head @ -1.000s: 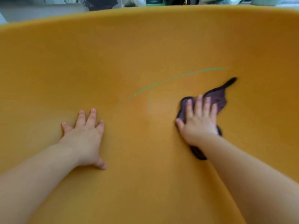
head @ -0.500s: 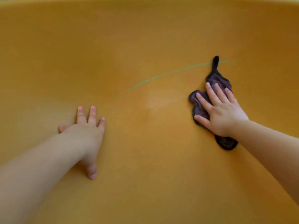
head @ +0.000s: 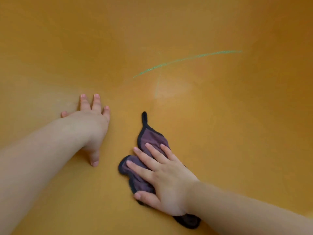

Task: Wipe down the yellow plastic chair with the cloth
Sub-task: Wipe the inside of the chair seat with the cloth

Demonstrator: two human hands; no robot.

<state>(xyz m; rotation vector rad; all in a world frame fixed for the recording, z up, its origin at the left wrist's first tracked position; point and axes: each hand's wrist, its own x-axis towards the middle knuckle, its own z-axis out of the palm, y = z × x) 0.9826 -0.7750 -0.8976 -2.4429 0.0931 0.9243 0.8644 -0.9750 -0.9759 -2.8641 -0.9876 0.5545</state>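
Cloth (head: pixel 153 137) beneath flat right hand (head: pixel 166 182)

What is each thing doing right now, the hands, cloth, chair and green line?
left hand: flat on the yellow chair, holding nothing.
right hand: flat, pressing the cloth down.
cloth: crumpled under the right hand.
green line: beyond the cloth, not wiped off.
yellow chair: marked by the green line.
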